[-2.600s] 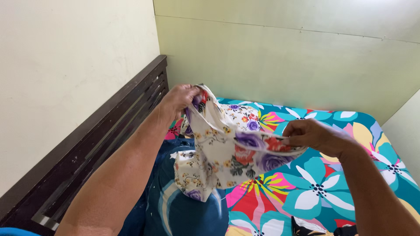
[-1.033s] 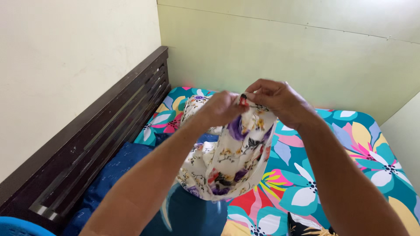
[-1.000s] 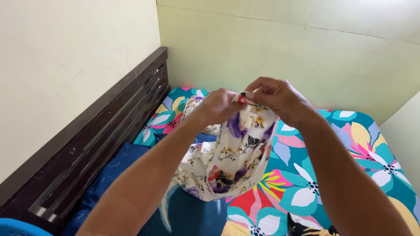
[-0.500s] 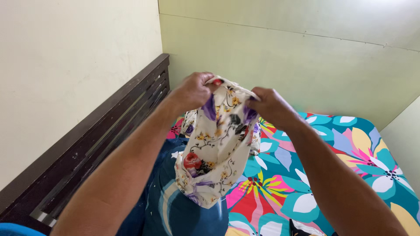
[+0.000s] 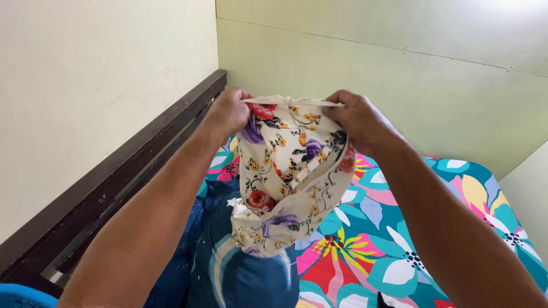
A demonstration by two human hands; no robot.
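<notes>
I hold a cream floral pillowcase [image 5: 291, 171] up in front of me over the bed. My left hand [image 5: 228, 113] grips its upper edge on the left, and my right hand [image 5: 355, 118] grips the same edge on the right, so the edge is stretched flat between them. The cloth hangs down in folds, and its lower end rests on a dark blue pillow [image 5: 240, 274] below.
A bedsheet [image 5: 399, 251] with big bright flowers covers the mattress. A dark wooden headboard [image 5: 114, 194] runs along the left wall. Pale green walls close the corner behind the bed. Something light blue [image 5: 17, 296] shows at the bottom left corner.
My hands have moved apart and risen a little, pulling the pillowcase's top edge taut. Earlier they were pinched close together on the cloth.
</notes>
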